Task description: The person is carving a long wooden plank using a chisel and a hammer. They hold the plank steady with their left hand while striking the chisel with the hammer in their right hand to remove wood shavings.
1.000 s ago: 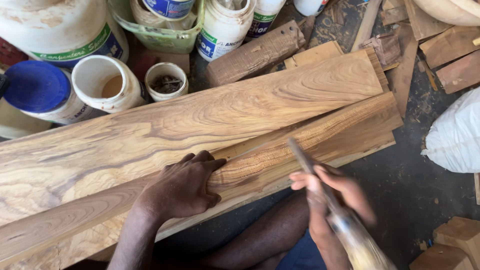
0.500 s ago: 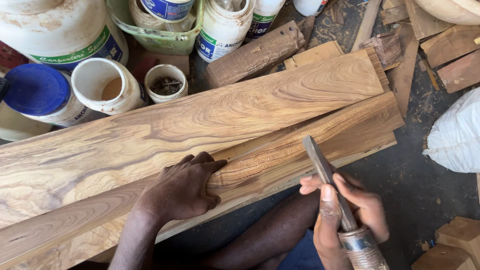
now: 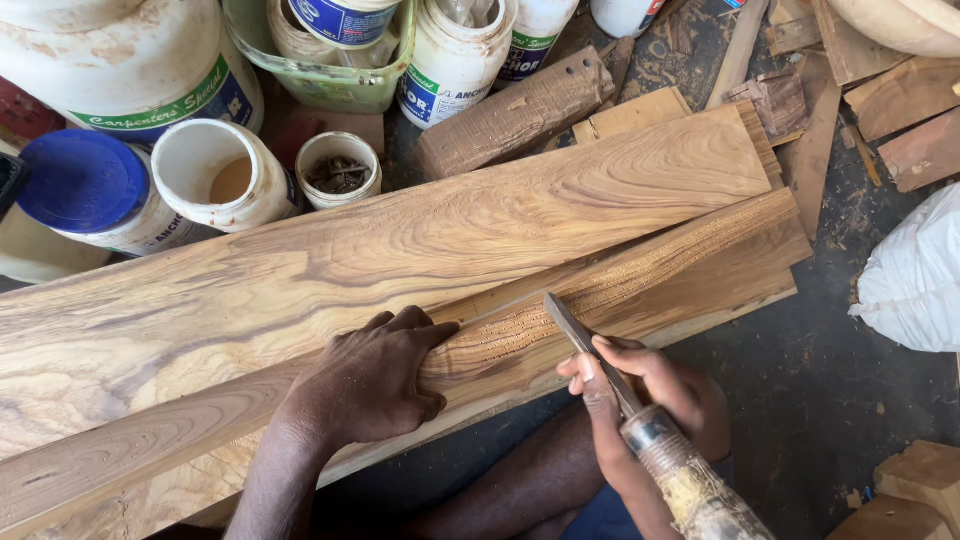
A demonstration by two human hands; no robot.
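Two long grained wooden planks lie side by side across the view: a wide upper plank [image 3: 400,250] and a narrower lower plank [image 3: 700,270] with a band of small chiselled notches. My left hand [image 3: 375,380] presses flat on the lower plank beside the notched band. My right hand [image 3: 650,390] grips a chisel [image 3: 640,415] with a worn pale handle and metal collar. Its flat blade tip rests on the notched strip of the lower plank, just right of my left fingertips.
Behind the planks stand several white glue tubs and jars [image 3: 450,60], a blue-lidded jar [image 3: 85,185], an open white pot [image 3: 215,175] and a small cup of nails [image 3: 338,170]. Wood offcuts [image 3: 900,120] lie at the right, with a white sack [image 3: 915,270]. My leg [image 3: 520,485] is below.
My right hand with the chisel first drew back toward me, then brought the blade tip onto the notched band. The left hand and planks have stayed put.
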